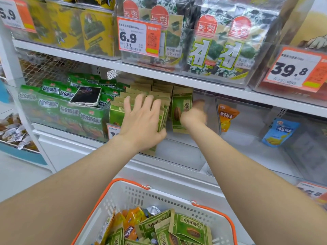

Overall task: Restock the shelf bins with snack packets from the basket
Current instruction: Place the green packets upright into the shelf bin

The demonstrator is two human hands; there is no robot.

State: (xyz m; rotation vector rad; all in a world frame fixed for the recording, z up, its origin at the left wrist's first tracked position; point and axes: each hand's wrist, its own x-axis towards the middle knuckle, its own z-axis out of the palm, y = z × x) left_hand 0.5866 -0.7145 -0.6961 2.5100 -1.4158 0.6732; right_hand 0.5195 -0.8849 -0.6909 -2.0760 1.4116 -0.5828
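The left hand (141, 121) lays released, straight fingers (139, 101) flat on the row of packets (115, 112) in the shelf bin (184, 154). Just right of them, the right hand (193, 116), blurred, grasps one upright packet (180, 110) in curled fingers. Below both sits the basket (134, 193).

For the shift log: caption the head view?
Left hand presses against green-and-tan paper snack packets; right hand holds another upright packet in the clear plastic bin.

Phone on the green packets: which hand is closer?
Left. The left hand presses the seed packet row just right of the phone; the right hand grips a seed packet farther right.
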